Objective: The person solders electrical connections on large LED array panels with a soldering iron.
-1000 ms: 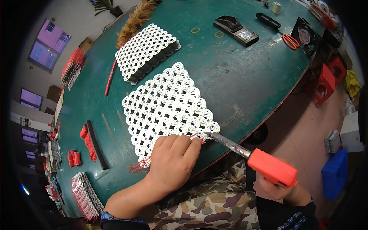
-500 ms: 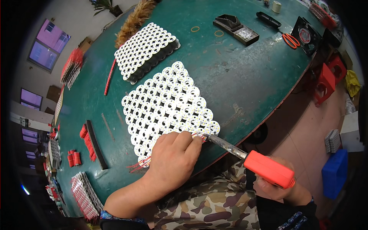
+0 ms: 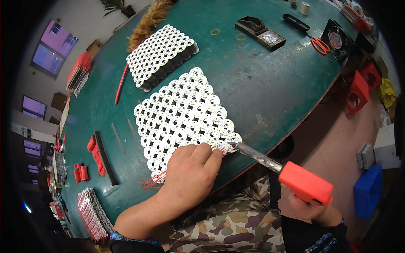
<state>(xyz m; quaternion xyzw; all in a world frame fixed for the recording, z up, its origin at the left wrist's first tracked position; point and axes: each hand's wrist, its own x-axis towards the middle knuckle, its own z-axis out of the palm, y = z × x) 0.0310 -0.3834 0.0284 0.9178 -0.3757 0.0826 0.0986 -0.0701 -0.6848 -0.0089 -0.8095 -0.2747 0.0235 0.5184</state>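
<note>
A panel of joined white round LED boards [image 3: 175, 111] lies on the green table. My left hand [image 3: 190, 170] rests over its near edge, fingers bent together around thin red wires [image 3: 154, 180]. The wires stick out on both sides of that hand, and the fingertips are partly hidden. My right hand [image 3: 306, 207] grips a soldering iron [image 3: 306, 182] with a red pistol-shaped body and a metal barrel. Its tip is at the panel's near right corner, just right of my left fingers; whether it touches a board I cannot tell.
A stack of similar panels [image 3: 158, 57] stands beyond, beside a feather duster [image 3: 149, 21]. A black box [image 3: 260, 33] and orange-handled scissors [image 3: 320, 45] lie at the far right. Red wire bundles [image 3: 98, 158], a dark strip [image 3: 105, 158] and wired boards [image 3: 93, 213] lie left. A blue bin [image 3: 368, 192] stands right.
My right hand and the soldering iron have shifted a little to the right, and the tip has moved slightly away from my left fingers. My left hand stays almost where it was.
</note>
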